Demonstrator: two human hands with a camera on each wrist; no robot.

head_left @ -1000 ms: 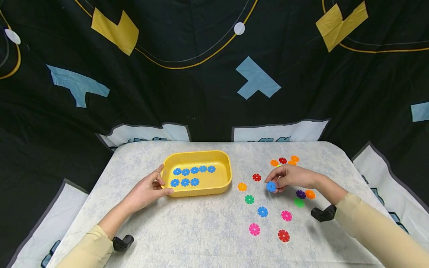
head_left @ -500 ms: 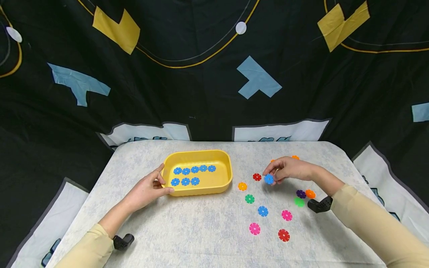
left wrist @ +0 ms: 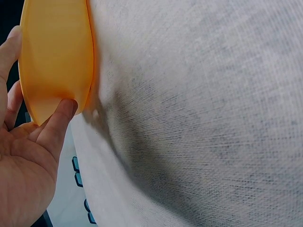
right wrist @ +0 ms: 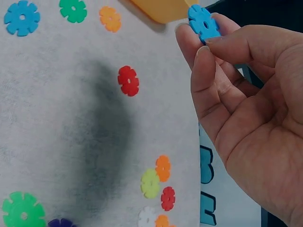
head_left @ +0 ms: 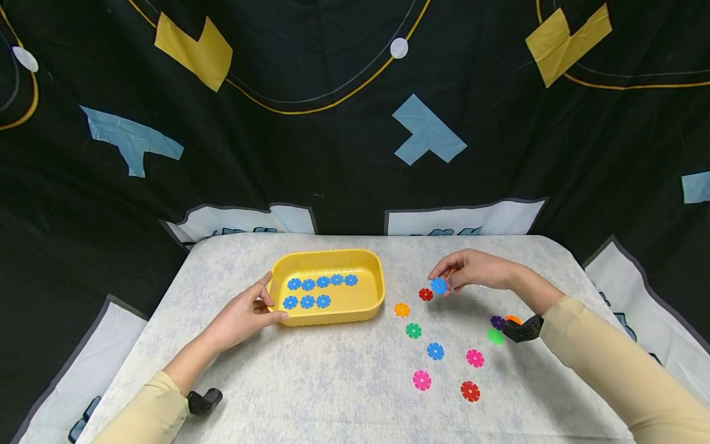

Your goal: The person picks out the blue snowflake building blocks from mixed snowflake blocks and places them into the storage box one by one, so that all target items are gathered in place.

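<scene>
My right hand [head_left: 479, 270] pinches a blue interlocking disc [head_left: 439, 285] between thumb and fingers, raised above the table to the right of the yellow tray [head_left: 333, 319]. The right wrist view shows this notched blue disc [right wrist: 204, 22] tilted at the fingertips, with a hole in its middle. Around the tray's left end my left hand [head_left: 244, 317] holds on, thumb at the near side and fingers at the far side. Several blue discs [head_left: 323, 282] lie in two rows inside the tray. A red disc [head_left: 425, 295] lies just below the raised one in the head view.
Loose discs lie on the cloth-covered table [head_left: 333, 382]: an orange one [head_left: 402, 310], a green one [head_left: 413, 331], another blue one [head_left: 435, 351], several pink and red ones. Farther back are a yellow-green disc [right wrist: 150, 183] and several others, mostly behind my right hand in the head view.
My right hand has lifted the blue disc and moved it left and away from me, nearer the tray. My left hand and the tray have stayed in place.
</scene>
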